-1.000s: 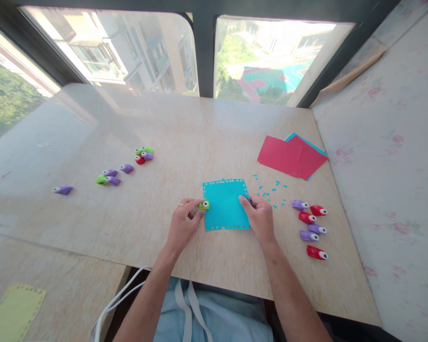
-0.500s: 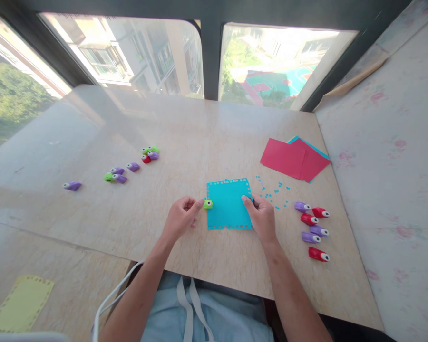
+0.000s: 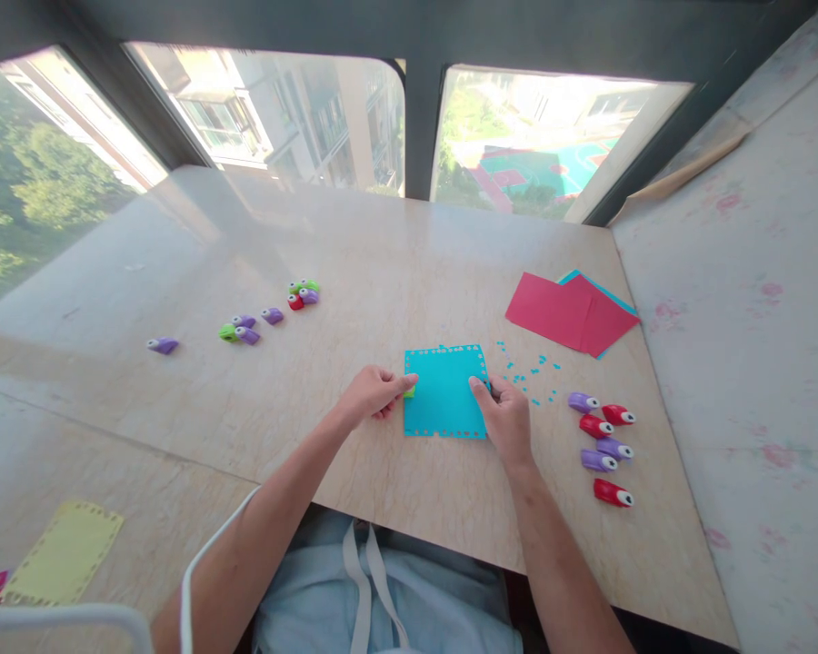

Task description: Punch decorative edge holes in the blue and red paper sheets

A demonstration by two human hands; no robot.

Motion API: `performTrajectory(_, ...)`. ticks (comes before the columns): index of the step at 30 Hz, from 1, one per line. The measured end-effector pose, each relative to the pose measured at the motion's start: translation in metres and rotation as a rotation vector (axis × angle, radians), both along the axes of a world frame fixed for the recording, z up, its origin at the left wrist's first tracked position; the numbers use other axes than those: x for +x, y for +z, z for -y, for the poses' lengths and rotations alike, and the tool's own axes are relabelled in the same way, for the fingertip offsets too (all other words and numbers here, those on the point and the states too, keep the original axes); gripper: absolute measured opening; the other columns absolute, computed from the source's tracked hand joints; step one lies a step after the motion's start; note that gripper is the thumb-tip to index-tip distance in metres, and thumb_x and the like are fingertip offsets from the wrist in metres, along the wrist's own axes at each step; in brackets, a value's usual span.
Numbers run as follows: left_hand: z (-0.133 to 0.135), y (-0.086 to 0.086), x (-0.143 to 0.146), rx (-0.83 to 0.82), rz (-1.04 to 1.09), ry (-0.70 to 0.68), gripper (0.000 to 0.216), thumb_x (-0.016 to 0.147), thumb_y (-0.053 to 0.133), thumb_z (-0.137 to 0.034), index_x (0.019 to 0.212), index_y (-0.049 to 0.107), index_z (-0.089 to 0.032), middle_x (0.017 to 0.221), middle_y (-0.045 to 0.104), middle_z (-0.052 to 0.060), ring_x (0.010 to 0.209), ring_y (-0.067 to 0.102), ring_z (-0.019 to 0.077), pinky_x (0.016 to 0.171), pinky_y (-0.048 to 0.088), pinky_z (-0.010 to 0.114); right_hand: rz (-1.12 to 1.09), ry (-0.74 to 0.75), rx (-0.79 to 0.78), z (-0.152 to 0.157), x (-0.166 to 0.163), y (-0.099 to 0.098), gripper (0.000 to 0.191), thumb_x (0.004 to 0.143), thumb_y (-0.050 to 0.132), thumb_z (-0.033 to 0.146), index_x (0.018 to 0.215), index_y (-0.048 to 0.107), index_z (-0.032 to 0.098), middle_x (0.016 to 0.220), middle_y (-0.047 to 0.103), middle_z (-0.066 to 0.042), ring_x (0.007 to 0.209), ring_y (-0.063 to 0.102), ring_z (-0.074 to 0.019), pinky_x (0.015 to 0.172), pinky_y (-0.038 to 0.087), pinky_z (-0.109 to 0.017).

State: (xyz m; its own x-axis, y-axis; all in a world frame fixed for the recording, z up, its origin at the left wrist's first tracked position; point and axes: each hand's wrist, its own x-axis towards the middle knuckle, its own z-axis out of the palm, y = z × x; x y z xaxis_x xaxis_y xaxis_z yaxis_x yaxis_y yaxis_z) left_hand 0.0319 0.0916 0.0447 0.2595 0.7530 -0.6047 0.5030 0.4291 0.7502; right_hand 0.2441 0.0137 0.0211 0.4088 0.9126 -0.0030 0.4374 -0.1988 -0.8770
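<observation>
A square of blue paper [image 3: 444, 400] lies before me, with small punched holes along its top and bottom edges and partly down its sides. My left hand [image 3: 377, 392] is closed on a green craft punch [image 3: 410, 393] at the paper's left edge, its thumb over the top and hiding most of the punch. At the right edge my right hand [image 3: 504, 411] pinches the paper, thumb on top and fingers beneath. Tiny blue paper cut-outs [image 3: 533, 371] are scattered just beyond that hand.
Several purple and red punches [image 3: 598, 460] stand at the right. Red paper sheets [image 3: 552, 311] lie behind them near the wall. More punches [image 3: 246, 335] are spread at the left. A yellow punched sheet [image 3: 64, 552] and a white cable [image 3: 187, 581] are at lower left.
My left thumb has moved onto the top of the green punch, covering its round button. My right hand keeps its hold on the paper. The whole view has shifted slightly.
</observation>
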Motion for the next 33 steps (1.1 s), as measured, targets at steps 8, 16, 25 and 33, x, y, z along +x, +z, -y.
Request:
performTrajectory(8, -0.001, -0.005, 0.005, 0.009, 0.017, -0.038, 0.057, 0.069, 0.07, -0.064, 0.053, 0.036, -0.021, 0.043, 0.041, -0.005, 0.036, 0.047, 0.0096, 0.034, 0.029, 0.019, 0.009, -0.007, -0.003, 0.0, 0.0, 0.001, 0.039, 0.084, 0.052, 0.053, 0.07, 0.061, 0.018, 0.061, 0.044, 0.002, 0.059, 0.04, -0.0129, 0.055, 0.034, -0.025)
performTrajectory(16, -0.01, -0.009, 0.003, -0.037, 0.01, -0.094, 0.054, 0.073, 0.07, -0.057, 0.054, 0.034, -0.022, 0.042, 0.031, -0.007, 0.034, 0.039, 0.0078, 0.035, 0.024, 0.019, 0.014, -0.005, 0.009, 0.0, 0.0, 0.0, 0.036, 0.084, 0.053, 0.051, 0.071, 0.061, 0.018, 0.061, 0.046, 0.002, 0.06, 0.041, -0.013, 0.057, 0.034, -0.025)
performTrajectory(25, -0.016, 0.002, 0.008, -0.064, -0.12, -0.192, 0.051, 0.074, 0.07, -0.05, 0.053, 0.033, -0.022, 0.042, 0.025, -0.007, 0.035, 0.024, 0.0069, 0.038, 0.014, 0.022, 0.03, -0.01, 0.019, 0.0, 0.0, -0.005, 0.036, 0.084, 0.052, 0.05, 0.069, 0.058, 0.019, 0.061, 0.043, 0.003, 0.06, 0.04, -0.0131, 0.058, 0.033, -0.026)
performTrajectory(33, -0.022, 0.009, 0.013, -0.059, -0.255, -0.261, 0.049, 0.078, 0.066, -0.05, 0.053, 0.035, -0.022, 0.045, 0.028, -0.005, 0.037, 0.027, 0.0083, 0.041, 0.015, 0.025, 0.082, -0.015, 0.071, -0.001, -0.001, -0.004, 0.034, 0.083, 0.051, 0.047, 0.062, 0.049, 0.02, 0.059, 0.04, 0.003, 0.058, 0.036, -0.012, 0.056, 0.03, -0.026)
